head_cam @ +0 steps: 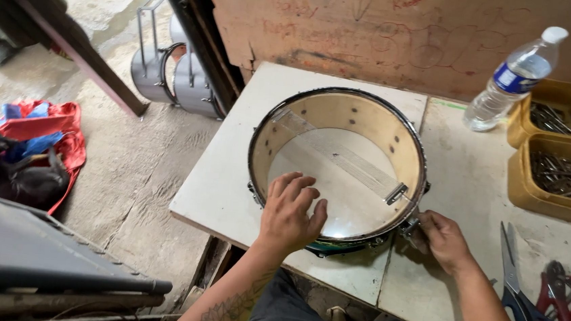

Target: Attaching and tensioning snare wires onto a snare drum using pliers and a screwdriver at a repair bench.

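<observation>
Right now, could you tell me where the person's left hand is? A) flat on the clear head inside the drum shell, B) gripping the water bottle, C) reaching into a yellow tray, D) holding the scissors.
A: the left hand lies spread on the clear head within the drum shell, while the right hand works at a metal fitting on the shell's outer rim.

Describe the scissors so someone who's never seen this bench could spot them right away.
Look at the white table with the drum on it, then go to its right end. The scissors lie there, blades pointing away, with blue handles, unlike the red-handled pliers beside them.
</observation>
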